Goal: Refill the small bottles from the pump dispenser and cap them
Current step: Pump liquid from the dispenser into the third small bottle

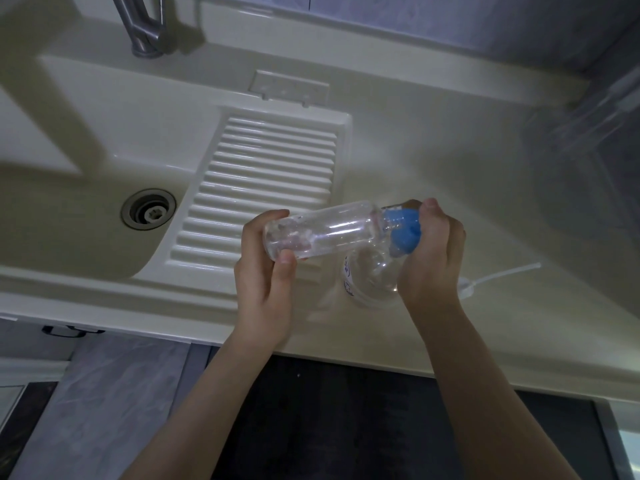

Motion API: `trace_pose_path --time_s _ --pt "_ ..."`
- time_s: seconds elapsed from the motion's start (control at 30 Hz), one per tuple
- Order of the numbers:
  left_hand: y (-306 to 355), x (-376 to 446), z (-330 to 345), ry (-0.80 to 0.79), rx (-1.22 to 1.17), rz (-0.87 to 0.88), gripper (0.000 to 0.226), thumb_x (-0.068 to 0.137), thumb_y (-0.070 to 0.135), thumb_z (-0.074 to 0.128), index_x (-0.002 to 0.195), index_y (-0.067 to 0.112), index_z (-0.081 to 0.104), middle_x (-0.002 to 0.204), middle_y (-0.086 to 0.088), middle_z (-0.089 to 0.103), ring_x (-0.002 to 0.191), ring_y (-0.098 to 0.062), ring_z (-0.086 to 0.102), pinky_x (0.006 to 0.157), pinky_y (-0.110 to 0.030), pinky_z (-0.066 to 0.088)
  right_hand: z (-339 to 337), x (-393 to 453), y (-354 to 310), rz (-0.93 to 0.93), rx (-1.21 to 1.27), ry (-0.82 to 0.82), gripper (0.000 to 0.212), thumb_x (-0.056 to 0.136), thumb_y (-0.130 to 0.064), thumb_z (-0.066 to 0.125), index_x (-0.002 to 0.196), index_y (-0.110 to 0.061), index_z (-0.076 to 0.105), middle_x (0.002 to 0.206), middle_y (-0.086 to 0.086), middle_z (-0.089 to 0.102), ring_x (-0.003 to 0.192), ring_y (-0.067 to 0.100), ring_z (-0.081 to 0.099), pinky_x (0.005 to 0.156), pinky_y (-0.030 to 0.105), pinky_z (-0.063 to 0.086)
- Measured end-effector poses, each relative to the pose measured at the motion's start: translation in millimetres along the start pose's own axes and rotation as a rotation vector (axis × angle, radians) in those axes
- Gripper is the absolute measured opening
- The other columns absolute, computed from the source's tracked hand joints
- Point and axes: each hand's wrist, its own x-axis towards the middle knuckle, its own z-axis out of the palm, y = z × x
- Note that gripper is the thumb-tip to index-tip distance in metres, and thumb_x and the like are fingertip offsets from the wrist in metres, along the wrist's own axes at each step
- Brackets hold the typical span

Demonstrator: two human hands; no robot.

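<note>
The left hand (266, 268) is gripping the bottle (322, 230) sideways above the table (450, 161), while the right hand (433, 251) is gripping its blue cap (403, 233), probably for twisting.

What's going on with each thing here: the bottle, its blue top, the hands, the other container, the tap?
Bottle: clear, held on its side above the counter.
Blue top: on the bottle's neck, gripped.
Left hand: grips the bottle's base.
Right hand: curled round the blue top.
Clear container: on the counter, under the bottle.
White tube: lying on the counter.
Tap: no water seen.
</note>
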Motion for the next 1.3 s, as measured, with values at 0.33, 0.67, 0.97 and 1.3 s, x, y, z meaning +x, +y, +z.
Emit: trace_pose_path --time_s 0.33,0.67,0.97,1.3 --pt "0.4 0.8 1.0 -0.033 -0.030 0.021 0.053 0.095 0.053 0.039 0.118 0.005 0.043 0.085 0.000 0.054 0.061 -0.009 0.047 0.058 -0.022 0.037 0.0 -6.2 -4.2 -0.022 0.055 0.035 0.091 0.071 -0.068 0.014 0.073 0.017 0.048 0.060 0.026 0.041 0.065 0.046 0.048 0.069 0.055 0.044" --pt "-0.6 0.9 0.2 0.002 -0.008 0.001 0.052 0.094 0.054 0.040 0.117 0.008 0.044 0.083 0.013 0.055 0.057 -0.013 0.045 0.054 -0.027 0.036 0.2 -4.1 0.5 -0.029 0.066 0.065 0.044 0.071 -0.056 0.028 0.055 -0.040 0.066 0.048 -0.008 0.056 0.057 0.016 0.053 0.065 0.040 0.046" --pt "-1.7 1.4 1.0 -0.015 -0.009 0.007 0.049 0.094 0.054 0.040 0.118 0.012 0.044 0.090 0.014 0.056 0.065 -0.008 0.049 0.058 -0.023 0.038 2.0 -6.5 1.4 -0.046 0.085 0.084 0.080 0.074 -0.061 0.027 0.065 0.015 0.049 0.059 0.034 0.043 0.056 0.043 0.044 0.060 0.051 0.043" --pt "4.4 -6.4 -2.1 -0.110 0.010 -0.017 0.058 0.095 0.053 0.037 0.125 0.003 0.037 0.097 0.005 0.052 0.072 -0.011 0.049 0.066 -0.025 0.039 -0.1 -8.8 -0.1 -0.028 0.111 0.073 0.077 0.074 -0.064 0.026 0.060 0.010 0.044 0.057 0.028 0.036 0.055 0.037 0.037 0.061 0.052 0.041"
